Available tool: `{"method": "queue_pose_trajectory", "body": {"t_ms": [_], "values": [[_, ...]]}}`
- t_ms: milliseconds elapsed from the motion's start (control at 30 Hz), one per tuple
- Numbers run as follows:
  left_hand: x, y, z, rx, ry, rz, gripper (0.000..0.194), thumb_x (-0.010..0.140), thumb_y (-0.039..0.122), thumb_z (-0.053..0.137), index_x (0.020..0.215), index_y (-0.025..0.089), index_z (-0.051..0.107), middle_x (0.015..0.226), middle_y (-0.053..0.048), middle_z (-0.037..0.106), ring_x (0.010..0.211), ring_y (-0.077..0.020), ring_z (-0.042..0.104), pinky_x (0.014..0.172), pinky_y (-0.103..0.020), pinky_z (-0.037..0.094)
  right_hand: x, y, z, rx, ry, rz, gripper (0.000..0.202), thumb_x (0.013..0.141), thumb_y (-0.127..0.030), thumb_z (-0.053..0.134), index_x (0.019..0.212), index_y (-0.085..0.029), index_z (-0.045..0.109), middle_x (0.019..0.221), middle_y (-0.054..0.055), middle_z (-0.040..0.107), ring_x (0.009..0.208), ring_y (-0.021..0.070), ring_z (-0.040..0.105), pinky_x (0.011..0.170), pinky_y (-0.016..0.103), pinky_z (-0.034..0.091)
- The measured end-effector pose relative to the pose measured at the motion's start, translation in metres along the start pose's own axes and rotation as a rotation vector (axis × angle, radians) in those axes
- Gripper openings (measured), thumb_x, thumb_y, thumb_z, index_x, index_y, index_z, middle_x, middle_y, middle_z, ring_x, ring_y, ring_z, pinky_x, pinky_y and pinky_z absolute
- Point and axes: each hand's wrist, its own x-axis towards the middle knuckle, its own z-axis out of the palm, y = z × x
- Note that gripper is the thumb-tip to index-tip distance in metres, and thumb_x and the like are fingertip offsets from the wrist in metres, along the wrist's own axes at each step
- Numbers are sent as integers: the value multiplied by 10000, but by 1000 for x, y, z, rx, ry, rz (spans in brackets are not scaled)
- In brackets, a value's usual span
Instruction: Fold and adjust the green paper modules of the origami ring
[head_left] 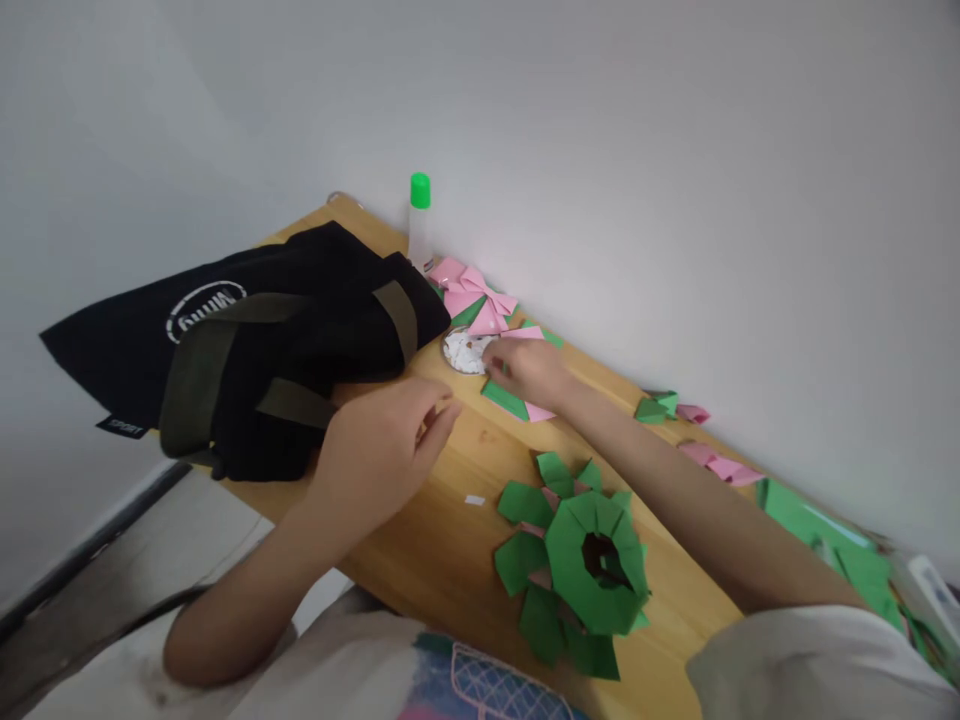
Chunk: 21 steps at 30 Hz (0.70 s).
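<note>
My right hand (532, 368) reaches over the table to a small round dish (445, 358). Its curled fingers are at the dish's right edge, by the white paper scraps (466, 352) inside, and whatever they grip is too small to tell. My left hand (386, 440) is raised beside the black bag, thumb and fingers drawn together; I cannot make out anything between them. A green folded-paper piece (592, 560) with a ring-shaped centre, a dark opening and petal-like points lies close to me. One small white scrap (474, 500) rests on the wood to its left.
A black bag (300, 260) with olive straps covers the table's left end. Behind it stands a green-capped glue bottle (420, 220). Pink and green folded papers (480, 295) lie along the wall. Green sheets (825, 535) are at the right, and the wooden table (420, 540) meets the wall.
</note>
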Motion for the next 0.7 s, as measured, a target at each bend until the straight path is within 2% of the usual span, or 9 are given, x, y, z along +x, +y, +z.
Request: {"method": "queue_pose_trajectory", "body": {"t_ms": [67,100,200,300,400,467,567,700], "values": [[-22,-11,10,102,-201,-33,177,949,276,566,892,179,702,865,-35,718,764,-206,658,649,-291,421,7,1,-5,1,46,45,370,962,-373,620,1275,-176,600,1283,97,628,1090,227,647,914,453,565],[-31,-18,17,123,-264,-15,148,935,253,591,878,178,705,901,-44,716,815,-228,666,680,-310,446,10,2,-7,2,59,62,372,961,-374,620,1276,-177,599,1285,97,627,1091,228,647,914,452,565],[-49,-34,33,126,-280,6,84,902,212,644,928,180,718,990,-54,711,967,-263,658,823,-365,503,18,-1,-12,3,75,110,377,960,-375,621,1279,-176,597,1284,97,627,1088,228,648,909,451,567],[-57,-41,39,143,-228,10,146,897,181,637,1020,170,715,1062,-87,693,1048,-305,618,892,-439,505,22,-8,-16,-4,96,166,377,961,-376,620,1280,-178,597,1287,98,625,1091,228,646,912,451,566],[-60,-35,42,162,-169,43,179,927,171,587,1063,146,701,1098,-125,671,1074,-326,592,893,-477,499,24,-17,-21,-9,118,211,375,962,-377,619,1280,-179,598,1291,100,624,1093,228,645,914,450,565],[-61,-25,47,160,-160,116,168,940,180,581,1059,154,698,1116,-117,665,1084,-305,590,912,-463,495,26,-21,-25,-9,125,232,373,961,-376,620,1279,-182,598,1291,99,624,1093,227,645,913,448,565],[-59,-9,60,146,-206,267,83,937,214,626,937,188,705,1040,-59,674,1028,-242,612,897,-391,504,26,-24,-29,-4,130,250,373,960,-374,622,1280,-185,598,1290,96,624,1094,228,646,911,445,566],[-54,2,71,177,-244,363,123,962,214,594,945,146,695,1020,-88,655,1010,-243,603,885,-375,496,24,-23,-32,10,141,243,383,958,-375,625,1285,-178,594,1290,98,623,1095,231,646,911,452,566]]}}
